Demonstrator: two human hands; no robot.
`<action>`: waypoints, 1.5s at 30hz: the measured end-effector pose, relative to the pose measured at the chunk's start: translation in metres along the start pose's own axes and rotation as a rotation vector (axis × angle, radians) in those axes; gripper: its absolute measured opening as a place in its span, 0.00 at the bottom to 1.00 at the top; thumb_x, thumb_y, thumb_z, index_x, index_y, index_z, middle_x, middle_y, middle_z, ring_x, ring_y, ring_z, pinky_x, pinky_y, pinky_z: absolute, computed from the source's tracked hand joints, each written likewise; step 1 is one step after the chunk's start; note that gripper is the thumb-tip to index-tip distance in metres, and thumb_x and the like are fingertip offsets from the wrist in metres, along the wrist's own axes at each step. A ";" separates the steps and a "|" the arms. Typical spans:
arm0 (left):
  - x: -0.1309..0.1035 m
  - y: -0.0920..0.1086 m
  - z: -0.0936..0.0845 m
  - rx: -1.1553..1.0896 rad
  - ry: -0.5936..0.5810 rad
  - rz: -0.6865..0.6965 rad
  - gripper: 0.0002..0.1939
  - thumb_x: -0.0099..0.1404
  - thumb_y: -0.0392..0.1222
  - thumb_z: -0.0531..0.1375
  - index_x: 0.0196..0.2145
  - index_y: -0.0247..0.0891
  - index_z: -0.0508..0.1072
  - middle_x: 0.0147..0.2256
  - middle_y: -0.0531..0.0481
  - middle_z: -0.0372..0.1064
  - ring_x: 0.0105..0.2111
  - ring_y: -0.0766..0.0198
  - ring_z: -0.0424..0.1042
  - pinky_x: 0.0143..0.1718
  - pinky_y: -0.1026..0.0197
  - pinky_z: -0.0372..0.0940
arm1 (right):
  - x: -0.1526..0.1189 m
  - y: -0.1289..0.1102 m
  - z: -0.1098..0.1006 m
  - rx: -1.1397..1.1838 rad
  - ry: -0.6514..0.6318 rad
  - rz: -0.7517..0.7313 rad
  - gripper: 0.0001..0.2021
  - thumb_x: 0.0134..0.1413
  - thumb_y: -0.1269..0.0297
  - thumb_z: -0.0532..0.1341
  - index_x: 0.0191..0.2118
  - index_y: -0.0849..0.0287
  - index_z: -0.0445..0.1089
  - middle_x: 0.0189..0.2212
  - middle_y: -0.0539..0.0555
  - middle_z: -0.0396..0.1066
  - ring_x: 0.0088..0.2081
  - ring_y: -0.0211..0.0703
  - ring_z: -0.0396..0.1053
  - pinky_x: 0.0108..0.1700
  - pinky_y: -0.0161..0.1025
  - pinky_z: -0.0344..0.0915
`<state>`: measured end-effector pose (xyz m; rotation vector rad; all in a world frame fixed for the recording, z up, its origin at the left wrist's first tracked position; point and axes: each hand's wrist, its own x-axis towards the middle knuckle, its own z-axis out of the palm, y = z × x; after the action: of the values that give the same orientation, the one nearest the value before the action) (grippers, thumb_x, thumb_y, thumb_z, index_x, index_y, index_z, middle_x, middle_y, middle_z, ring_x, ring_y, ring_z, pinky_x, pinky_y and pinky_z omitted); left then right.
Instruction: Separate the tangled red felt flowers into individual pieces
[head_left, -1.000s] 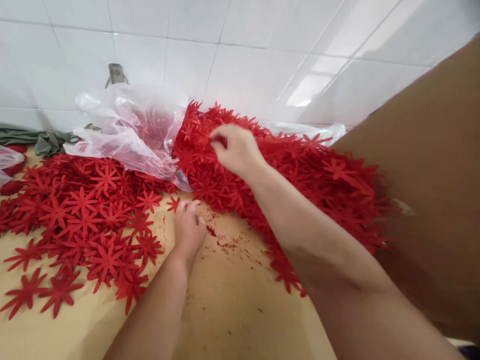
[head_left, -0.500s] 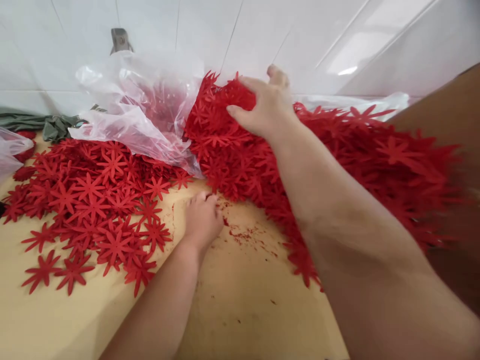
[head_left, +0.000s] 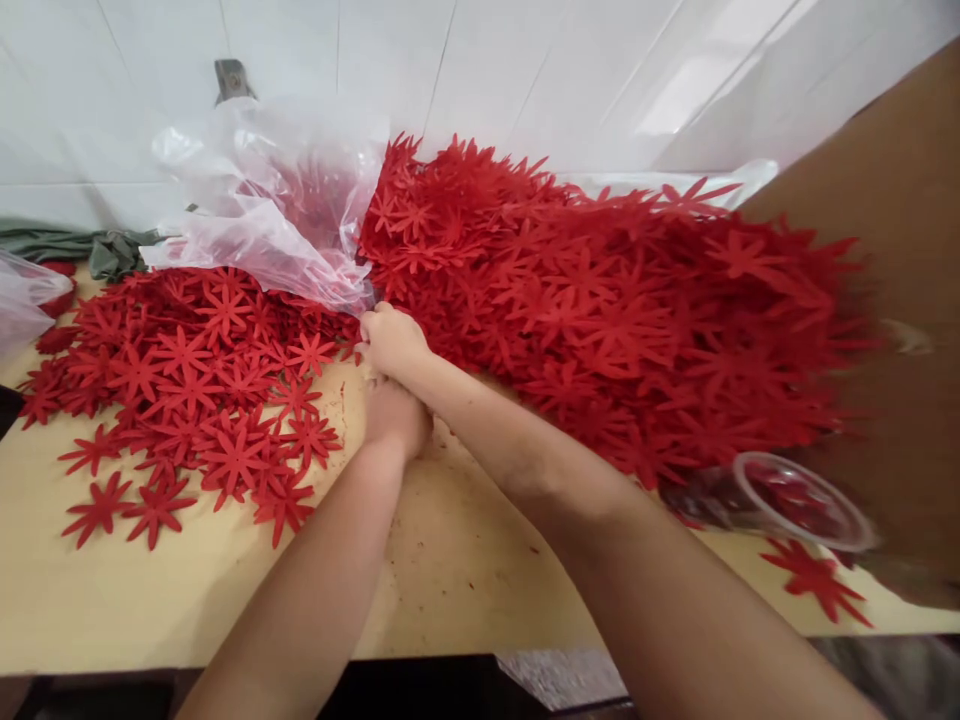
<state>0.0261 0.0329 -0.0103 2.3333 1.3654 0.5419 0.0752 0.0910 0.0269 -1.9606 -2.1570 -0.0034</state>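
A large heap of red flower-shaped cutouts [head_left: 600,310] fills the middle and right. To its left lies a flatter pile of the same cutouts [head_left: 187,370]. Between them a crumpled clear plastic bag [head_left: 277,220] stands against the wall, with red pieces showing inside. My right hand [head_left: 394,342] is closed at the bag's lower right corner, its fingertips hidden or too small to make out. Just below it, my left hand [head_left: 397,410] rests low over the table, partly covered by the right one, its fingers hidden.
A brown cardboard box [head_left: 915,350] borders the right side. A clear round tub [head_left: 806,500] lies near the front right, beside a loose red cutout [head_left: 817,580]. Green cloth [head_left: 112,250] lies at the back left. The yellow table [head_left: 465,560] ends in front.
My right hand has come down and left from above the red heap to meet my left hand, its fingers now closed. The view has shifted, and the tub now shows.
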 end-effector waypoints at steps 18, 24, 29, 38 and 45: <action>0.012 -0.009 0.009 -0.374 0.242 -0.045 0.16 0.65 0.40 0.48 0.41 0.35 0.73 0.41 0.43 0.72 0.42 0.61 0.70 0.47 0.59 0.63 | -0.116 0.095 -0.014 0.466 0.155 0.297 0.08 0.50 0.65 0.56 0.37 0.58 0.66 0.31 0.53 0.69 0.28 0.40 0.65 0.36 0.41 0.64; 0.016 -0.015 0.015 -0.559 0.203 -0.053 0.14 0.60 0.33 0.51 0.42 0.35 0.71 0.41 0.46 0.74 0.39 0.65 0.72 0.46 0.61 0.64 | -0.104 0.061 -0.005 0.351 0.048 0.059 0.18 0.47 0.67 0.58 0.47 0.62 0.64 0.44 0.62 0.69 0.45 0.48 0.67 0.45 0.41 0.62; 0.016 -0.017 0.016 -0.642 0.242 -0.136 0.15 0.59 0.30 0.49 0.41 0.38 0.71 0.36 0.48 0.74 0.36 0.65 0.72 0.44 0.59 0.66 | -0.086 0.047 -0.007 0.246 -0.035 0.063 0.13 0.50 0.74 0.51 0.44 0.63 0.63 0.36 0.61 0.73 0.35 0.45 0.70 0.34 0.35 0.59; 0.017 -0.020 0.020 -0.706 0.347 -0.136 0.14 0.56 0.28 0.50 0.39 0.35 0.69 0.37 0.46 0.69 0.38 0.65 0.69 0.44 0.60 0.65 | -0.040 0.072 -0.059 0.274 0.078 0.006 0.05 0.45 0.73 0.55 0.31 0.62 0.67 0.24 0.50 0.68 0.25 0.35 0.62 0.32 0.33 0.59; 0.010 -0.014 0.016 -0.582 0.258 -0.137 0.15 0.57 0.31 0.50 0.40 0.36 0.70 0.37 0.47 0.69 0.37 0.65 0.68 0.43 0.60 0.63 | 0.086 0.084 -0.112 0.108 0.559 0.071 0.16 0.54 0.66 0.52 0.48 0.66 0.64 0.47 0.63 0.64 0.50 0.49 0.61 0.51 0.48 0.58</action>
<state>0.0289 0.0454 -0.0300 1.7324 1.2453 1.0625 0.1691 0.1669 0.1382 -1.7134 -1.6882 -0.3691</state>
